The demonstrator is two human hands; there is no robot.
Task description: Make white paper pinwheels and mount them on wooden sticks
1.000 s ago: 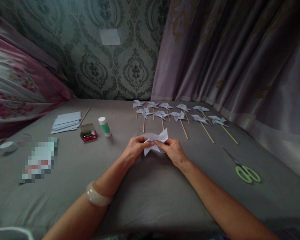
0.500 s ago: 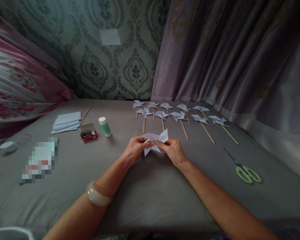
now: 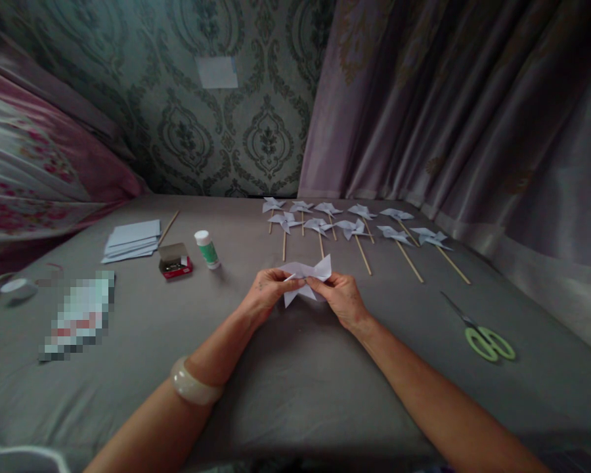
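A white paper pinwheel is held between my hands above the grey cloth, its pointed blades sticking out up and down. My left hand pinches it from the left, thumb near its centre. From the right, my right hand grips it too, with the thumb pressed at the middle. Fingers under the paper are hidden, and no stick shows on this pinwheel. Beyond my hands lie several finished-looking pinwheels on wooden sticks, in two rows.
Left of my hands stand a glue stick and an open red box of small metal pieces. Further left are a stack of paper, a wooden stick and a blurred packet. Green-handled scissors lie at right.
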